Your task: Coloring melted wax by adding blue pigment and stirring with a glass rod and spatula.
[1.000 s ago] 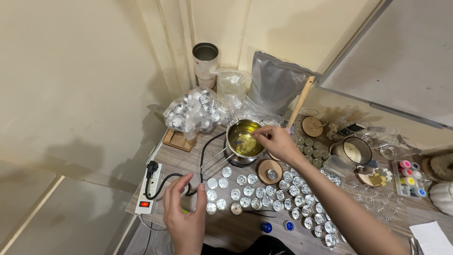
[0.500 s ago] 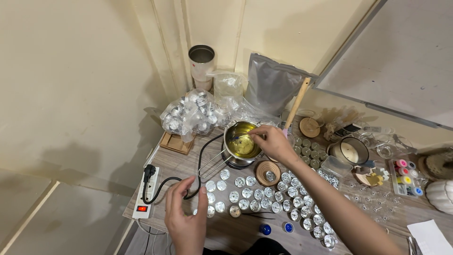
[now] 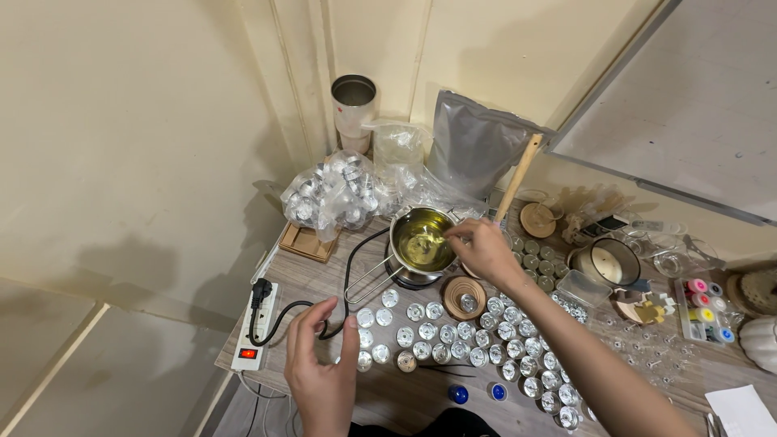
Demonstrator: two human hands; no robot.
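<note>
While the right hand (image 3: 486,249) reaches forward with its arm stretched across the table, its fingertips are pinched together at the rim of the small round steel pot of yellow liquid (image 3: 421,241); whatever thin thing they grip is too small to make out. That pot sits on a dark burner near the back of the wood-grain tabletop (image 3: 324,279), its long wire handle pointing toward the front left. Nearer the front edge, the left hand (image 3: 321,374) hovers palm down with fingers spread and slightly curled, holding nothing, just above the looped black power cable (image 3: 285,311) and beside the rows of small round silver metal cups (image 3: 453,333). A white power strip with a red switch (image 3: 252,329) lies at the table's left edge. Bare table remains only left of the pot. Cream walls meet in a corner behind, where a grey foil pouch (image 3: 472,148) leans.
</note>
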